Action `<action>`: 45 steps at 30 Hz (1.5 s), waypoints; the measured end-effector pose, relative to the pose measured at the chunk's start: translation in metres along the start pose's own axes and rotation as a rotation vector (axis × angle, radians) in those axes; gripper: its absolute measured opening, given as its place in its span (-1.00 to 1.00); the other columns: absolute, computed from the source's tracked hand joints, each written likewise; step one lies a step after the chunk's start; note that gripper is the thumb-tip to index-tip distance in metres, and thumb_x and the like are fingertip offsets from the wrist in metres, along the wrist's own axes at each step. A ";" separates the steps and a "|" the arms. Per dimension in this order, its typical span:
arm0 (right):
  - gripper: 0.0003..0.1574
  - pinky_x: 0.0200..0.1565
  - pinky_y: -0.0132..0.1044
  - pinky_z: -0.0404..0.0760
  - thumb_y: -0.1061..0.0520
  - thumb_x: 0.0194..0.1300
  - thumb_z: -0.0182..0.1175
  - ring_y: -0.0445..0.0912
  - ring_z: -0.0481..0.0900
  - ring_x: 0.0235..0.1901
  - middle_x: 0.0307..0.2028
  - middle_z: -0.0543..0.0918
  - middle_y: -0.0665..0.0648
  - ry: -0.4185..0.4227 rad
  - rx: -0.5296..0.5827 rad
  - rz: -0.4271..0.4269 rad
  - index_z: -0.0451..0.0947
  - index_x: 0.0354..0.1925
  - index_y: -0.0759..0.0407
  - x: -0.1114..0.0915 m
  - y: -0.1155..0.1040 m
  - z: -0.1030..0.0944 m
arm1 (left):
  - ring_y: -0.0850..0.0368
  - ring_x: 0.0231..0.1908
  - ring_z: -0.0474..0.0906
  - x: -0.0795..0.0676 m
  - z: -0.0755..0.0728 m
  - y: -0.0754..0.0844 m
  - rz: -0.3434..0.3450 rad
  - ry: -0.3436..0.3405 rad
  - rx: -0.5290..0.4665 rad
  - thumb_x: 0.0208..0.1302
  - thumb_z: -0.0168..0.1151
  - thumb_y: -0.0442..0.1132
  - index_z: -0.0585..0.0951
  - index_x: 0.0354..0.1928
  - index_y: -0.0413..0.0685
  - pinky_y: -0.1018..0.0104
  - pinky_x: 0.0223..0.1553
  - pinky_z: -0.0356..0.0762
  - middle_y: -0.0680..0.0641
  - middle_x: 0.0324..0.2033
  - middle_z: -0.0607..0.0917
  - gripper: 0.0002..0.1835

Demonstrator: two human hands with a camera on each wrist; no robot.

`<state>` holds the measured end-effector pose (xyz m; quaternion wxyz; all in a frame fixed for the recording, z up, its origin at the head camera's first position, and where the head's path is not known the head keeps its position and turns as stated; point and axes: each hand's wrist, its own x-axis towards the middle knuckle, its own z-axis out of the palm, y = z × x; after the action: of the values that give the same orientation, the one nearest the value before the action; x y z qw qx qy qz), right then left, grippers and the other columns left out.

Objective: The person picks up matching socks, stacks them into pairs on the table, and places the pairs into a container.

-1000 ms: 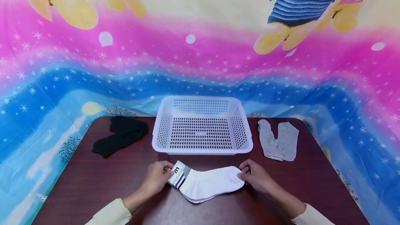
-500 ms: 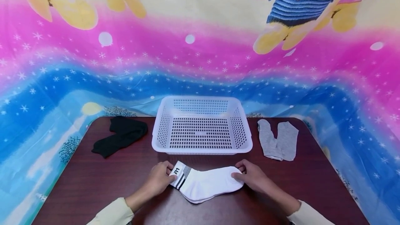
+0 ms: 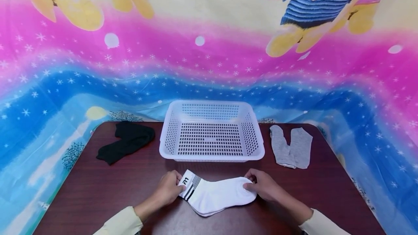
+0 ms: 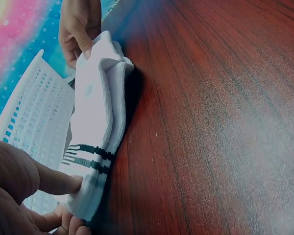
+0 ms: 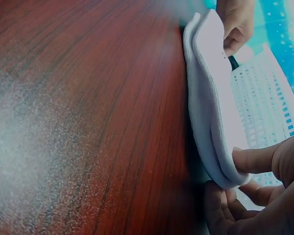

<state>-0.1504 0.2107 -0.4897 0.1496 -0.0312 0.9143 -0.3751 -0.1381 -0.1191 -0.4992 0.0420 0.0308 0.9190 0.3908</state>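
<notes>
A pair of white socks [image 3: 222,193], one laid over the other, stretches sideways between both hands at the front of the table. Dark stripes and black lettering mark the cuff. My left hand [image 3: 169,188] pinches that cuff, thumb on top and fingers beneath, as the left wrist view shows on the socks [image 4: 90,103]. At the toe end, my right hand [image 3: 263,185] pinches the fabric; the right wrist view shows its thumb [image 5: 255,160] over the upper sock and the fingers under the lower one. The two layers are slightly offset along their lower edge.
Behind the socks stands a white perforated plastic basket [image 3: 211,157] with nothing in it. Black socks [image 3: 127,142] lie to its left and grey socks [image 3: 290,148] to its right, on the dark red-brown table [image 3: 98,198]. A patterned cloth [image 3: 209,68] hangs behind the table.
The white socks have shifted slightly toward the table's front edge. My right hand has moved a little left and its thumb reaches further over the toe; both hands keep hold.
</notes>
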 end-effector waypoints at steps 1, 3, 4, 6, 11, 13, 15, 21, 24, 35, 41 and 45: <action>-0.78 -0.26 -0.35 0.42 0.20 0.11 0.36 -0.13 0.43 -0.32 -0.37 0.54 0.03 0.003 -0.007 -0.010 0.53 -0.27 0.13 0.000 0.000 0.000 | 0.18 -0.44 0.43 0.000 0.000 0.001 -0.001 -0.004 0.004 -0.13 0.43 -0.38 0.56 -0.37 -0.20 0.33 -0.37 0.39 -0.01 -0.52 0.55 -0.75; -0.80 -0.25 -0.35 0.42 0.20 0.13 0.34 -0.14 0.44 -0.30 -0.36 0.55 0.02 0.014 -0.018 -0.032 0.52 -0.27 0.10 0.000 -0.001 0.000 | 0.17 -0.41 0.41 0.000 0.001 0.001 -0.002 -0.011 0.017 -0.14 0.41 -0.38 0.55 -0.39 -0.18 0.32 -0.34 0.37 -0.02 -0.49 0.52 -0.76; -0.80 -0.24 -0.35 0.43 0.20 0.14 0.34 -0.14 0.45 -0.30 -0.36 0.56 0.01 0.019 -0.020 -0.038 0.52 -0.26 0.08 -0.001 -0.001 0.000 | 0.16 -0.39 0.39 0.000 0.001 0.002 -0.003 -0.013 0.022 -0.14 0.41 -0.38 0.54 -0.40 -0.16 0.32 -0.33 0.35 -0.03 -0.47 0.51 -0.76; -0.82 -0.25 -0.36 0.43 0.19 0.16 0.32 -0.15 0.46 -0.30 -0.37 0.57 0.00 0.024 -0.018 -0.042 0.52 -0.25 0.06 -0.001 -0.001 0.000 | 0.15 -0.38 0.36 0.000 0.002 0.002 0.008 -0.010 0.037 -0.16 0.40 -0.38 0.52 -0.41 -0.14 0.32 -0.33 0.32 -0.04 -0.45 0.48 -0.76; -0.82 -0.26 -0.33 0.42 0.15 0.20 0.30 -0.15 0.45 -0.32 -0.37 0.57 0.00 0.028 0.008 -0.012 0.52 -0.21 0.06 -0.003 0.000 0.001 | 0.16 -0.43 0.36 -0.004 0.000 0.004 0.019 -0.001 -0.029 -0.15 0.37 -0.42 0.48 -0.39 -0.12 0.37 -0.39 0.30 -0.02 -0.50 0.49 -0.73; -0.81 -0.26 -0.31 0.43 0.12 0.21 0.29 -0.14 0.46 -0.32 -0.36 0.58 0.02 0.027 0.042 0.020 0.53 -0.19 0.07 -0.005 0.002 0.003 | 0.16 -0.43 0.38 -0.006 0.000 0.003 0.002 -0.019 -0.080 -0.11 0.35 -0.44 0.45 -0.36 -0.14 0.37 -0.40 0.32 -0.02 -0.51 0.50 -0.73; -0.79 -0.27 -0.31 0.43 0.10 0.22 0.29 -0.12 0.46 -0.32 -0.35 0.57 0.03 0.026 0.087 0.053 0.54 -0.17 0.09 -0.007 0.003 0.005 | 0.15 -0.42 0.40 -0.008 0.000 0.002 -0.017 -0.044 -0.126 -0.06 0.30 -0.45 0.44 -0.33 -0.17 0.36 -0.38 0.34 -0.03 -0.49 0.51 -0.74; -0.68 -0.32 -0.34 0.49 0.12 0.22 0.29 -0.09 0.48 -0.33 -0.35 0.57 0.11 0.005 0.292 0.081 0.51 -0.09 0.22 -0.013 0.007 0.010 | 0.18 -0.37 0.45 -0.012 0.000 -0.002 -0.029 -0.150 -0.282 0.01 0.15 -0.46 0.48 -0.24 -0.36 0.35 -0.33 0.44 -0.09 -0.41 0.57 -0.78; -0.60 -0.32 -0.31 0.57 0.13 0.25 0.25 -0.09 0.53 -0.32 -0.31 0.57 0.15 -0.028 0.422 0.082 0.45 -0.01 0.33 -0.015 0.009 0.010 | 0.17 -0.37 0.45 -0.013 -0.003 0.000 -0.067 -0.199 -0.351 0.03 0.15 -0.45 0.52 -0.26 -0.34 0.39 -0.36 0.42 -0.07 -0.41 0.57 -0.81; -0.34 -0.22 -0.21 0.67 0.11 0.21 0.31 -0.10 0.64 -0.27 -0.20 0.62 0.16 -0.132 0.618 0.130 0.30 0.10 0.48 -0.016 0.012 0.011 | 0.17 -0.41 0.60 -0.014 -0.009 -0.002 -0.166 -0.293 -0.511 0.15 0.20 -0.40 0.48 -0.15 -0.42 0.31 -0.34 0.54 -0.15 -0.35 0.72 -0.75; -0.40 -0.23 -0.24 0.64 0.16 0.18 0.32 -0.08 0.61 -0.28 -0.22 0.61 0.15 -0.126 0.625 0.108 0.33 0.06 0.45 -0.013 0.010 0.003 | 0.14 -0.37 0.64 -0.010 -0.011 -0.004 -0.128 -0.332 -0.550 0.16 0.24 -0.46 0.47 -0.06 -0.53 0.29 -0.32 0.59 -0.28 -0.28 0.72 -0.67; -0.44 -0.24 -0.27 0.62 0.15 0.18 0.32 -0.08 0.59 -0.27 -0.22 0.60 0.16 -0.122 0.611 0.088 0.35 0.03 0.43 -0.012 0.007 -0.005 | 0.18 -0.39 0.63 -0.008 -0.020 0.002 -0.111 -0.356 -0.603 0.16 0.24 -0.45 0.48 -0.08 -0.53 0.30 -0.32 0.61 -0.26 -0.29 0.73 -0.68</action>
<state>-0.1400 0.2210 -0.4887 0.2226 0.0325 0.7492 -0.6229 -0.1318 -0.1326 -0.4838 0.2299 0.0349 0.7408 0.6302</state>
